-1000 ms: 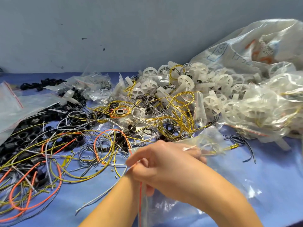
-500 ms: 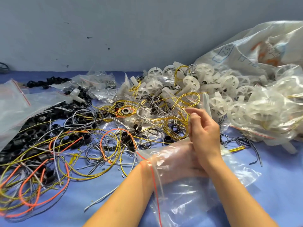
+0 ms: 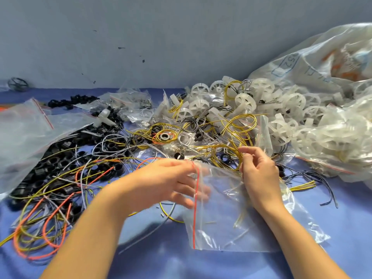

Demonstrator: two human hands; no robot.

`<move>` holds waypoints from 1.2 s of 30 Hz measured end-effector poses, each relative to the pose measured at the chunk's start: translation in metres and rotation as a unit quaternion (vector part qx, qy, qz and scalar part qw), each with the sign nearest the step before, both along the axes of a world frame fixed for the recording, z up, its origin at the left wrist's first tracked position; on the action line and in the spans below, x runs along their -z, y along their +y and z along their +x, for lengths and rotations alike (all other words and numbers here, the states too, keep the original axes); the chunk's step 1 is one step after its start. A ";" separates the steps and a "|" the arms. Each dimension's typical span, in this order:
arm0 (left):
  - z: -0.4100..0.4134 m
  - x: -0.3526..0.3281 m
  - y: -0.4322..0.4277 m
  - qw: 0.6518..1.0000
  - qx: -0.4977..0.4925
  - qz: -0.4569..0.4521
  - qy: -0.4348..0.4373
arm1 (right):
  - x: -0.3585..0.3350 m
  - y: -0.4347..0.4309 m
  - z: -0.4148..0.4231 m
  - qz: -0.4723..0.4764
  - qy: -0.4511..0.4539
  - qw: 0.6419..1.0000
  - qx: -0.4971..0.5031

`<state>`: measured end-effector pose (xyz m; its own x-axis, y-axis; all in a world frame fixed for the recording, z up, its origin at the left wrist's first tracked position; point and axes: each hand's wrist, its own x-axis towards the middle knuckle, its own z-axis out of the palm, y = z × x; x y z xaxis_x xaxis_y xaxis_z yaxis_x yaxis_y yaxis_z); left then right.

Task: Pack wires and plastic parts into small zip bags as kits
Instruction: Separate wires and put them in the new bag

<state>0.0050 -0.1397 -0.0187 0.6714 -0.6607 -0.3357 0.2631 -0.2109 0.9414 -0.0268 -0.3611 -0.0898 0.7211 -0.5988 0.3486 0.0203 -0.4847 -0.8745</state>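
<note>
While the clear zip bag (image 3: pixel 231 218) lay limp on the blue cloth (image 3: pixel 161 258), the left hand (image 3: pixel 167 184) spread blurred fingers at its red-lined mouth and the right hand (image 3: pixel 258 172) pinched a yellow wire loop (image 3: pixel 231 148), probably light and springy, best gripped where its strands bunch.

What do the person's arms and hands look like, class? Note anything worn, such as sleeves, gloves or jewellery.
Both forearms are bare down to the picture's lower edge, with no sleeves in view. The left hand and the right hand wear no gloves. No ring, watch or bracelet shows on either hand or wrist. The left hand is blurred, so small details on it cannot be checked.
</note>
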 end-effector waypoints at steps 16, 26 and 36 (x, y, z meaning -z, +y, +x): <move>0.097 0.061 0.003 0.794 -0.193 0.374 -0.439 | -0.028 0.020 -0.001 -0.179 0.017 0.984 -0.016; 0.106 0.057 -0.001 0.762 -0.229 0.420 -0.437 | -0.034 0.022 -0.014 -0.232 0.020 0.972 -0.028; 0.080 0.017 0.027 0.709 -0.296 0.195 -0.610 | -0.044 0.022 -0.021 -0.244 0.003 0.969 -0.036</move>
<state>0.0851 -0.1126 -0.0355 0.7404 -0.1581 0.6533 -0.5452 -0.7098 0.4460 -0.0478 -0.3394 -0.0459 0.7577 -0.3113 0.5735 0.0651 -0.8384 -0.5411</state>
